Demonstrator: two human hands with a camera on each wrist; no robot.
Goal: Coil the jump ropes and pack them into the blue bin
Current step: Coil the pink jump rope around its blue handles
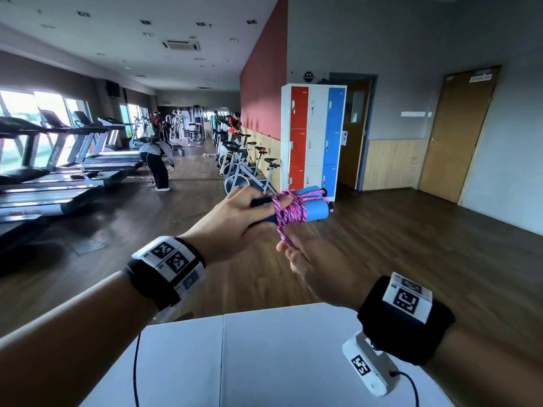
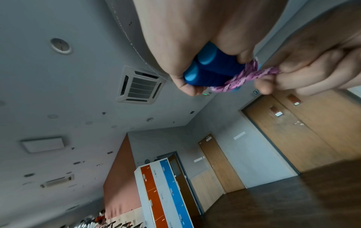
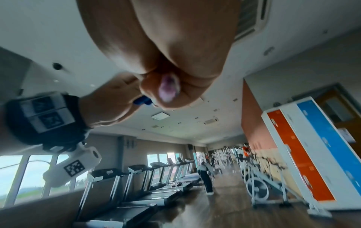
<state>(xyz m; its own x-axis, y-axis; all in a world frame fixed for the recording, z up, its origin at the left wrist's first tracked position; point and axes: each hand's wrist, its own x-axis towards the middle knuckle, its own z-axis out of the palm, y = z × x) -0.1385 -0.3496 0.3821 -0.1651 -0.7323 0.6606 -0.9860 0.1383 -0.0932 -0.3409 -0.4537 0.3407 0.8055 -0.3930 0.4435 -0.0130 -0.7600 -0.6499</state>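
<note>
Winding, likely near its end: the left hand (image 1: 235, 221) grips both blue handles (image 1: 314, 205) side by side, held in the air above the table (image 1: 264, 356), long axis pointing away to the right. The right hand (image 1: 320, 268) pinches the pink rope (image 1: 289, 214) just below the coil. Next, tuck in the tail; the bin is out of view
</note>
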